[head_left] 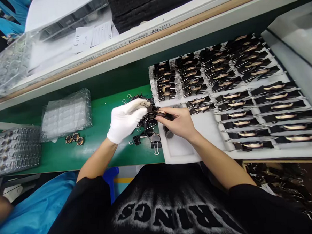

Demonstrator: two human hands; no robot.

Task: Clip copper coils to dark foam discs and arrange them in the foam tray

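My left hand (pixel 128 119), in a white glove, is closed by its fingertips on what looks like a black binder clip (pixel 150 108). Bare, my right hand (pixel 181 122) pinches a small dark round piece (pixel 161 114) right beside that clip; whether the two touch is hard to see. Beneath and between the hands lies a pile of black binder clips (pixel 146 124) with silver wire handles. One larger-looking clip (pixel 155 142) rests at the near side of the pile. Under my right hand another dark round piece (pixel 168 133) shows partly.
A white foam tray (pixel 178 152) at right carries rows of clamped pieces (pixel 235 104). Several gold-rimmed round parts (pixel 75 138) lie left on the green table (pixel 105 147). Stacked clear plastic trays (pixel 67 114) stand farther left. A shelf edge (pixel 131 41) crosses behind. Another person's blue sleeve (pixel 43 206) is at lower left.
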